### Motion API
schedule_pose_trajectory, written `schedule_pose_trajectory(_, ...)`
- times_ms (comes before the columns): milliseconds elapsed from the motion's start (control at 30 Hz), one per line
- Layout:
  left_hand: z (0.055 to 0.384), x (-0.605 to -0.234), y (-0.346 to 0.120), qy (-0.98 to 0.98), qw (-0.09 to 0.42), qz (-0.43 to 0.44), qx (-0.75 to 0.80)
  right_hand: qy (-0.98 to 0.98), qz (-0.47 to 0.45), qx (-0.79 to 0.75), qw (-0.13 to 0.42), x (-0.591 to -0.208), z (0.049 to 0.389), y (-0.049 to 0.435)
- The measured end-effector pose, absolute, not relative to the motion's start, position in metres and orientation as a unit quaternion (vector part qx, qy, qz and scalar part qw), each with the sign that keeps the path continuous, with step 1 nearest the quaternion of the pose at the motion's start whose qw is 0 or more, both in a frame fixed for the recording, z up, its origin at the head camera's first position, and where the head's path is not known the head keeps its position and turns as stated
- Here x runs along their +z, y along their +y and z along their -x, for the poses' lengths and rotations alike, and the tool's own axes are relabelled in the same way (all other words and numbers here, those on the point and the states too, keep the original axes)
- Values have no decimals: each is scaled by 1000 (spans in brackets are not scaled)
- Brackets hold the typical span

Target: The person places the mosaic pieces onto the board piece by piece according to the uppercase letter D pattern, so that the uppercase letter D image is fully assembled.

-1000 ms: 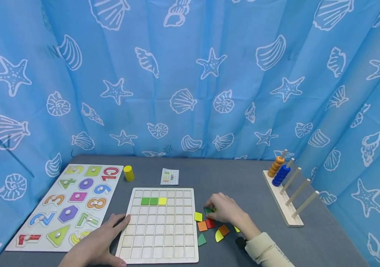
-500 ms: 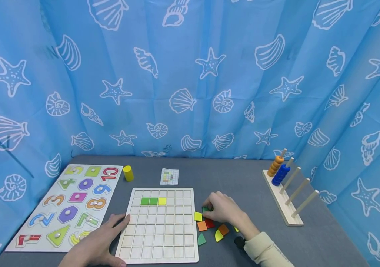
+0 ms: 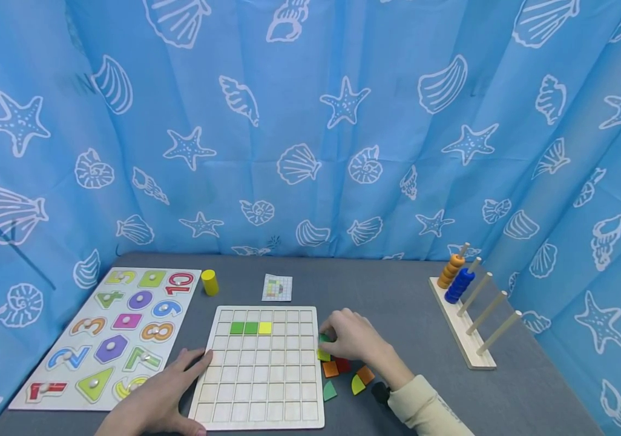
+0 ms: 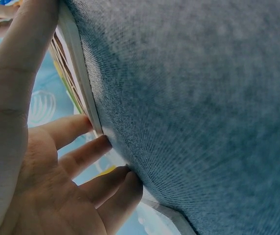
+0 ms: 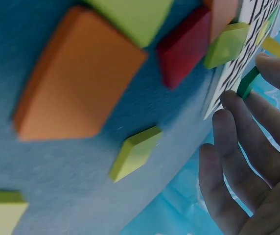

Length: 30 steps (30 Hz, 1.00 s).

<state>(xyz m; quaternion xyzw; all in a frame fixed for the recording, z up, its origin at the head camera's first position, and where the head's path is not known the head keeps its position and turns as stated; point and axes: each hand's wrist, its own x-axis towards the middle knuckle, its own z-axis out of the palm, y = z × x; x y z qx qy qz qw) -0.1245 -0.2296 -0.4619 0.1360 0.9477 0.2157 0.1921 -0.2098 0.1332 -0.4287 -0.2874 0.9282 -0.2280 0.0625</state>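
Note:
My left hand [image 3: 160, 387] rests along the left edge of a pale wooden grid board [image 3: 245, 376], thumb near the front corner and fingertips at the rim. Two green square tiles [image 3: 244, 328] and one yellow tile [image 3: 264, 328] lie in a row in the board's upper cells. At the right edge, my right hand [image 3: 355, 336] pinches a green tile [image 5: 248, 82] between thumb and fingers. Beneath and beside that hand lie a yellow tile [image 3: 323, 356], an orange tile [image 3: 330, 369] and a red tile [image 3: 343, 365], which the hand partly covers.
Closer to me lie a green piece [image 3: 329, 391], a yellow quarter-round [image 3: 358, 385] and another orange tile [image 3: 366, 375]. A number-and-shape puzzle [image 3: 141, 303] is on the left. Behind the board are a yellow cylinder [image 3: 209, 283] and a pattern card [image 3: 277, 289]; a peg stand [image 3: 465, 330] is right.
My right hand has moved left with the green tile, from the loose pieces to the board's right edge, now partly over the yellow tile. My left hand has stayed put.

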Motion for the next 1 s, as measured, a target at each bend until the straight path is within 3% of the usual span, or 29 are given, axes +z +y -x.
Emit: schedule_pose_trajectory(1000, 123, -463, -232, 944, 185, -154, 224, 924, 316, -210, 41, -431, 210, 56)
